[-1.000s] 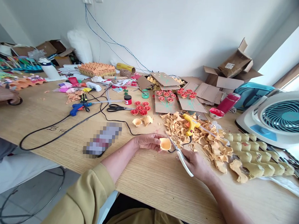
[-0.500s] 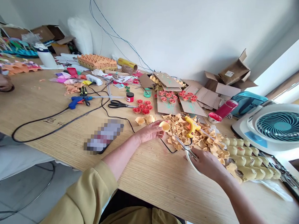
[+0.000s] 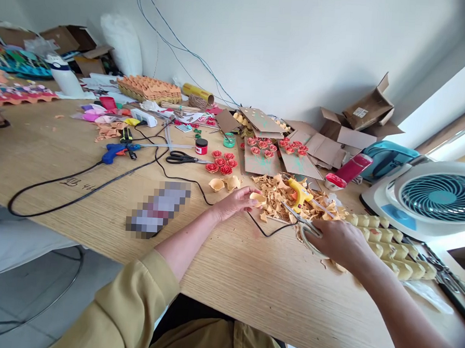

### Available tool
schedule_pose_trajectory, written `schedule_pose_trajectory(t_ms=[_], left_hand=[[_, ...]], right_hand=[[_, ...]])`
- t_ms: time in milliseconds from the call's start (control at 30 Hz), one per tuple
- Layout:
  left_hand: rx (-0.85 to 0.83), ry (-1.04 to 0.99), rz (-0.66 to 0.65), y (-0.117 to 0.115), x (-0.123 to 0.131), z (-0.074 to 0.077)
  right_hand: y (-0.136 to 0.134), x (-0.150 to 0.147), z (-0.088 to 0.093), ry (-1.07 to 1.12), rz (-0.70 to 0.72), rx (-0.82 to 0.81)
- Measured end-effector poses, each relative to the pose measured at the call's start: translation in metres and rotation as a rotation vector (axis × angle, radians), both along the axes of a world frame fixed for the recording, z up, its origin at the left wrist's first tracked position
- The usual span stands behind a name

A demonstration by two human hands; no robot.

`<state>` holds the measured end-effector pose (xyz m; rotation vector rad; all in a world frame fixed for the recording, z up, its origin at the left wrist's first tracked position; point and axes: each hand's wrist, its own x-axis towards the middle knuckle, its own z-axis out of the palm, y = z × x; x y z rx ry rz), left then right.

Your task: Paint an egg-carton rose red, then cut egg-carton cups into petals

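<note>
Pinched in my left hand (image 3: 235, 203) is a small tan egg-carton cup (image 3: 257, 198), its hollow side up. My right hand (image 3: 340, 241) grips a pair of scissors (image 3: 306, 227) by the pale handles; the blades point up and left, apart from the cup. Behind both hands spreads a heap of tan carton scraps (image 3: 274, 193), with a yellow glue gun (image 3: 300, 196) lying on it. Another cup (image 3: 217, 184) rests left of the heap beside a further tan piece (image 3: 232, 182). Red carton flowers (image 3: 225, 169) sit just behind them.
A phone (image 3: 158, 209) lies left of my left arm. The blue glue gun (image 3: 114, 152) trails a looping black cable. Black scissors (image 3: 181, 158) and a red paint jar (image 3: 201, 146) stand farther back. Egg-carton strips (image 3: 396, 250) and a fan (image 3: 429, 200) occupy the right side.
My right hand has lifted and moved right with the scissors, turning them so the handles show more. My left hand still holds the cup, now tilted slightly differently. The view has shifted a little.
</note>
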<state>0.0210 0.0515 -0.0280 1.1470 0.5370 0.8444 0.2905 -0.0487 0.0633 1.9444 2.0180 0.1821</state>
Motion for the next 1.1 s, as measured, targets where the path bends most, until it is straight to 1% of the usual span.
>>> schedule_pose_trajectory(t_ms=[67,133,267,333,400,567,700,733,833,900,967,1033,1100], left_hand=[[-0.003,0.024,-0.038,-0.003,0.001,0.002],[-0.017,0.032,-0.078,-0.004,0.001,0.003],[-0.015,0.037,-0.074,-0.003,0.0,0.003],[-0.006,0.057,-0.056,-0.003,0.0,0.003],[0.003,0.086,-0.06,-0.003,-0.001,0.004],[0.014,0.149,-0.148,-0.003,-0.004,0.005],[0.008,0.162,-0.149,-0.004,-0.004,0.006],[0.003,0.166,-0.143,-0.004,-0.004,0.006],[-0.014,0.164,-0.132,-0.004,-0.004,0.005],[-0.029,0.145,-0.139,-0.002,-0.005,0.003],[-0.051,0.111,-0.141,0.0,-0.005,0.001],[-0.077,0.076,-0.133,0.002,-0.006,-0.002],[-0.1,0.047,-0.125,0.003,-0.006,-0.004]], right_hand=[[-0.003,-0.005,-0.001,0.028,-0.001,-0.003],[-0.006,-0.009,-0.005,0.073,0.015,-0.052],[-0.007,-0.015,-0.017,0.146,0.059,-0.18],[-0.002,-0.015,-0.021,0.128,0.049,-0.159],[0.004,-0.015,-0.024,0.109,0.024,-0.101],[0.011,-0.012,-0.031,0.169,-0.011,-0.031],[0.001,0.001,-0.034,0.199,-0.085,-0.005],[-0.004,0.007,-0.034,0.191,-0.109,0.006],[-0.025,0.03,-0.035,0.165,-0.121,0.02],[-0.04,0.046,-0.036,0.178,-0.082,0.025],[-0.051,0.058,-0.037,0.163,0.005,0.056],[-0.058,0.063,-0.037,0.137,0.091,0.073],[-0.059,0.063,-0.035,0.115,0.142,0.058]])
